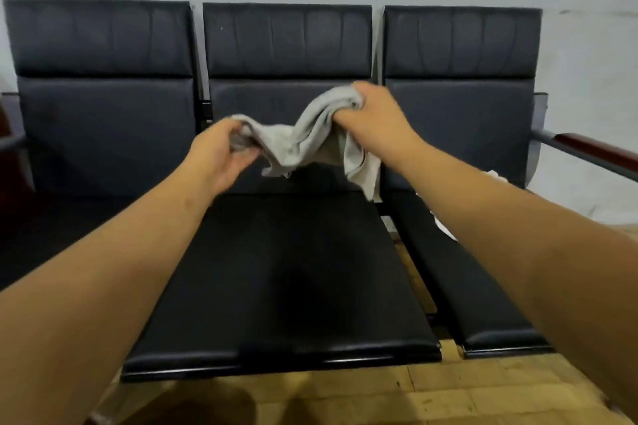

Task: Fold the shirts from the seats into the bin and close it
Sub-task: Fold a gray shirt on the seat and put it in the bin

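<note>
A crumpled grey shirt (303,141) hangs in the air above the middle black seat (286,272). My left hand (221,152) grips its left end, fingers curled round the cloth. My right hand (376,114) grips the other end a little higher, in front of the backrest. The shirt sags between the two hands and a loose flap dangles below my right wrist. A white garment (445,224) lies on the right seat, mostly hidden behind my right forearm. No bin is in view.
Three black padded seats stand in a row against a pale wall; the left seat (79,228) and the right seat (483,304) flank the middle one. A dark wooden armrest (600,152) juts out at the far right. Yellow wooden floor (448,393) lies below.
</note>
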Demonstrator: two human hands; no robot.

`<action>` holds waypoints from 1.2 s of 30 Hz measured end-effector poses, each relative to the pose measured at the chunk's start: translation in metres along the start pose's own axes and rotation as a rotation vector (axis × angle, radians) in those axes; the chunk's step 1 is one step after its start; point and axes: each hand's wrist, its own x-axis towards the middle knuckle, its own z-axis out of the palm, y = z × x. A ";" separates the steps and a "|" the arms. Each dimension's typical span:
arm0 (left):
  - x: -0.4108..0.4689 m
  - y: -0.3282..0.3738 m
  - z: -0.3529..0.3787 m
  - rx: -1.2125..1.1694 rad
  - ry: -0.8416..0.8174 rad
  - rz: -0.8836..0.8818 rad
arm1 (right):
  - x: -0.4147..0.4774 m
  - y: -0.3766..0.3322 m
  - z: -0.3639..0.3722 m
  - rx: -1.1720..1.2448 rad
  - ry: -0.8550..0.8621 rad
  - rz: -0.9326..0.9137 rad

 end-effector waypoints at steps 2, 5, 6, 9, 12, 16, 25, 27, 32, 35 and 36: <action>-0.004 -0.028 -0.042 0.224 0.208 -0.090 | -0.033 0.008 0.025 -0.149 -0.182 0.024; -0.022 -0.077 -0.107 0.465 0.331 -0.219 | -0.094 0.025 0.077 -0.389 -0.464 0.018; -0.030 -0.091 -0.125 0.518 0.331 -0.270 | -0.115 0.028 0.095 -0.417 -0.541 0.012; -0.045 -0.114 -0.156 0.611 0.290 -0.361 | -0.165 0.034 0.124 -0.211 -0.822 0.068; -0.049 -0.108 -0.169 0.811 0.244 -0.289 | -0.184 0.038 0.132 0.005 -0.994 0.177; -0.066 -0.111 -0.167 1.276 0.219 -0.300 | -0.180 0.069 0.132 -0.170 -0.729 0.195; -0.082 -0.134 -0.162 1.715 -0.117 -0.368 | -0.207 0.093 0.138 -0.647 -1.003 0.329; -0.081 -0.130 -0.167 1.799 -0.096 -0.318 | -0.215 0.074 0.138 -0.685 -1.071 0.328; -0.076 -0.123 -0.175 1.885 -0.072 -0.151 | -0.198 0.059 0.122 -0.684 -0.825 0.307; -0.075 -0.123 -0.176 1.811 -0.070 -0.193 | -0.183 0.083 0.118 -0.704 -0.691 0.179; -0.076 -0.123 -0.177 1.793 -0.092 -0.210 | -0.182 0.094 0.118 -0.703 -0.748 0.188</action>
